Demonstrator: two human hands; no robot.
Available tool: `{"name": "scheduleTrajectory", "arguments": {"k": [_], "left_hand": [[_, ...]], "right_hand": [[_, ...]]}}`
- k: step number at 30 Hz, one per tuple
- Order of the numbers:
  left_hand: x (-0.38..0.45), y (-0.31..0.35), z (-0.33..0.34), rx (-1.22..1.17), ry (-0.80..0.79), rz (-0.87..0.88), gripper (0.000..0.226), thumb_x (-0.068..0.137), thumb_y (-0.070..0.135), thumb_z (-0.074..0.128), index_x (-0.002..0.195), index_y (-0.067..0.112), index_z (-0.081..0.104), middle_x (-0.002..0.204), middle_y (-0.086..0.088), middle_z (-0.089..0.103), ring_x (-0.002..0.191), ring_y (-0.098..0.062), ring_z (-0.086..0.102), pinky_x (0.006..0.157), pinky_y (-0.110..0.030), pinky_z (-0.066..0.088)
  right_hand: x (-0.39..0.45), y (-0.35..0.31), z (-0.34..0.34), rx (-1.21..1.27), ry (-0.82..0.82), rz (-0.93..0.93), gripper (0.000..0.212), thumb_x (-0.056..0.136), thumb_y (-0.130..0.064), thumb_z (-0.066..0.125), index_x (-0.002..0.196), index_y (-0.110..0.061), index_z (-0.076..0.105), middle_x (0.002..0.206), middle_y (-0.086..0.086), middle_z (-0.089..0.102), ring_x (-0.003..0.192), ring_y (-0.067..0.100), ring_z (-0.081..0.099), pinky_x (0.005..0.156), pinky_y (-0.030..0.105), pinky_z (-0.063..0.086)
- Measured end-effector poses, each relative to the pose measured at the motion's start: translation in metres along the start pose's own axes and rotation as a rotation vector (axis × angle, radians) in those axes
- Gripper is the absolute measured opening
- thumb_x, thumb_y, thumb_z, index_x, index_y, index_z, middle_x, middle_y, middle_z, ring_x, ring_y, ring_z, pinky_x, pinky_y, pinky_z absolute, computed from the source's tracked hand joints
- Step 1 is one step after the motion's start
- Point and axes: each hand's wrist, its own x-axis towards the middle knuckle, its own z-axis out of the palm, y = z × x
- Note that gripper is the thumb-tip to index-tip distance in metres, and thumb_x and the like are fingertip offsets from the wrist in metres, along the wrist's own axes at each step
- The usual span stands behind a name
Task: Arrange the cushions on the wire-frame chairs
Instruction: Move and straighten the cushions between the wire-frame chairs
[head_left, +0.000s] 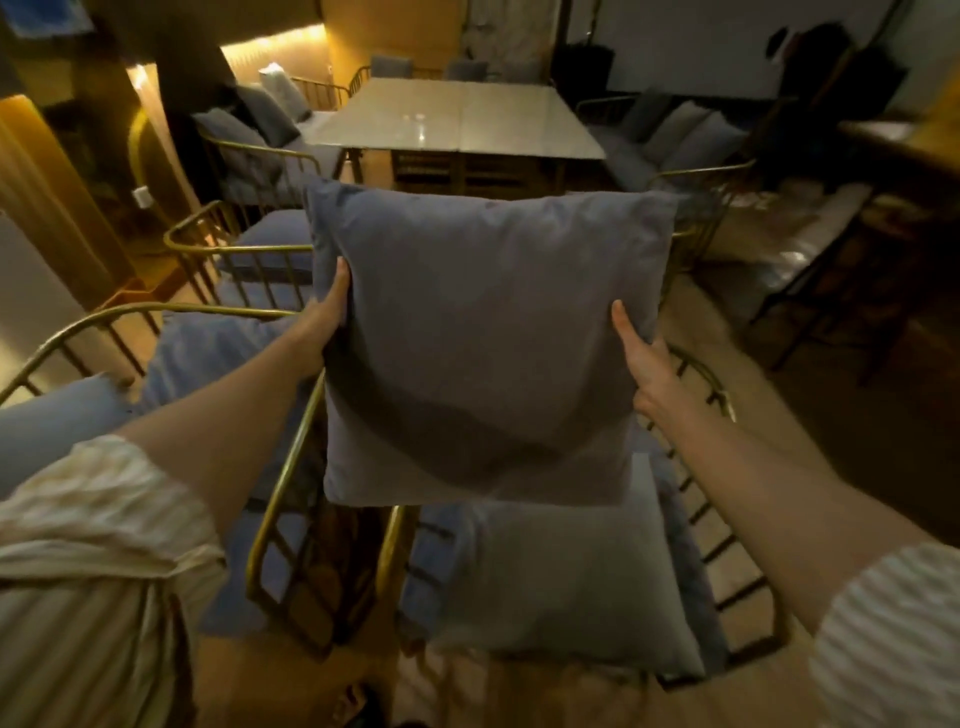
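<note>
So the person had the grey cushion (483, 338) up in the air w/ both hands, one on each side edge. Left hand (324, 325) was clamped on the left edge, thumb on the front face and the rest of the fingers tucked behind, so can't see them. Right hand (641, 358) did the same on the right edge, thumb up the front. Both closed on it, not loose.

Held square and face-on like that prob bc it makes it easy to drop straight onto the chair without it folding. It hung right over the nearest wire-frame chair (711, 395), clear of the seat, where a lighter cushion (561, 582) already lay flat. My guess: this one was meant to stand against the backrest.

Chair on the left (280, 467) sat just beside, brass frames nearly touching, its own cushion (218, 343) on it. More cushioned chairs ringed the table (457, 119) further back, so looked abt midway thru.
</note>
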Motion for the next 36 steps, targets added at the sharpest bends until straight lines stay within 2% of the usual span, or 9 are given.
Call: {"name": "scheduleTrajectory", "arguments": {"k": [3,5,8,12,16,21,25,30,36], "left_hand": [[-0.006,0.004,0.046,0.005,-0.046,0.028,0.096,0.071,0.089,0.038,0.144,0.026,0.044,0.148,-0.006,0.047,0.137,-0.031,0.042,0.113,-0.049,0.034],[-0.005,0.013,0.074,0.005,-0.035,0.045,0.087,0.078,0.083,0.039,0.145,0.028,0.04,0.15,-0.005,0.043,0.139,-0.031,0.037,0.116,-0.051,0.029],[0.003,0.029,0.111,0.012,-0.033,0.078,0.088,0.08,0.079,0.041,0.15,0.026,0.031,0.154,-0.005,0.038,0.142,-0.03,0.032,0.118,-0.052,0.025],[0.023,0.035,0.148,-0.052,-0.069,0.084,0.094,0.071,0.083,0.05,0.149,0.037,0.029,0.154,0.001,0.038,0.143,-0.029,0.031,0.118,-0.052,0.024],[0.058,0.034,0.177,-0.094,-0.179,0.108,0.08,0.061,0.084,0.059,0.13,0.045,0.049,0.141,0.008,0.052,0.136,-0.025,0.041,0.114,-0.05,0.03],[0.122,0.027,0.212,-0.145,-0.167,0.045,0.082,0.07,0.074,0.064,0.14,0.04,0.041,0.145,0.004,0.05,0.135,-0.027,0.043,0.113,-0.05,0.034],[0.176,0.016,0.236,-0.146,-0.177,-0.003,0.081,0.073,0.069,0.065,0.143,0.037,0.038,0.144,0.002,0.051,0.129,-0.026,0.048,0.102,-0.045,0.041],[0.247,-0.014,0.258,-0.075,-0.118,-0.061,0.075,0.08,0.063,0.063,0.144,0.034,0.037,0.141,0.002,0.051,0.118,-0.018,0.047,0.104,-0.042,0.039],[0.302,-0.064,0.274,0.007,-0.112,-0.147,0.085,0.071,0.071,0.064,0.143,0.035,0.036,0.141,0.001,0.05,0.127,-0.027,0.045,0.102,-0.043,0.038]], "right_hand": [[0.008,-0.009,-0.049,-0.017,0.038,-0.004,0.083,0.064,-0.062,0.084,0.133,-0.025,0.057,0.128,-0.002,0.067,0.113,0.023,0.063,0.106,0.05,0.05],[0.015,-0.015,-0.074,-0.016,0.064,0.008,0.1,0.057,-0.065,0.085,0.14,-0.02,0.052,0.135,0.002,0.063,0.12,0.027,0.062,0.106,0.052,0.049],[0.03,-0.026,-0.1,0.039,0.085,0.005,0.131,0.033,-0.071,0.089,0.146,-0.02,0.046,0.141,0.002,0.06,0.125,0.028,0.06,0.106,0.054,0.049],[0.063,-0.037,-0.123,0.076,0.086,0.024,0.143,0.022,-0.068,0.091,0.148,-0.023,0.043,0.141,0.003,0.06,0.124,0.028,0.061,0.105,0.055,0.05],[0.101,-0.042,-0.135,0.081,0.102,0.019,0.138,0.027,-0.061,0.092,0.148,-0.019,0.041,0.14,0.005,0.061,0.121,0.028,0.063,0.1,0.054,0.054],[0.158,-0.033,-0.129,0.076,0.117,0.022,0.114,0.05,-0.057,0.086,0.147,-0.019,0.04,0.143,0.004,0.059,0.127,0.029,0.059,0.107,0.053,0.049],[0.216,-0.009,-0.125,0.058,0.117,0.111,0.098,0.073,-0.06,0.079,0.152,-0.027,0.031,0.152,0.001,0.048,0.139,0.027,0.048,0.111,0.047,0.042],[0.28,0.036,-0.116,0.057,0.114,0.184,0.109,0.067,-0.066,0.074,0.156,-0.028,0.025,0.155,0.002,0.045,0.142,0.027,0.044,0.117,0.048,0.038],[0.34,0.101,-0.124,0.058,0.105,0.261,0.1,0.068,-0.065,0.077,0.149,-0.021,0.039,0.131,-0.002,0.064,0.13,0.026,0.057,0.102,0.043,0.051]]}}
